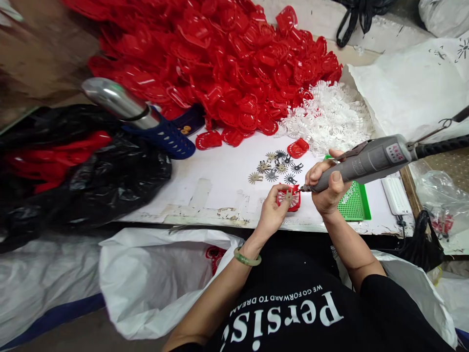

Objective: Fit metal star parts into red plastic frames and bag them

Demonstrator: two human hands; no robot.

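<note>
Left hand (pixel 273 212) clasps a red plate (pixel 295 207) under a fan-shaped piece (pixel 290 196), right hand (pixel 327 191) a driver (pixel 361 164), for apparent fastening that demands steady aim.

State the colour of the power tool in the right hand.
The power tool is grey; head view shows it.

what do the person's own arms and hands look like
The left hand and right hand are ungloved, the forearms bare. A smooth, pale green bangle circles the left wrist. The sleeves are short and black.
</note>
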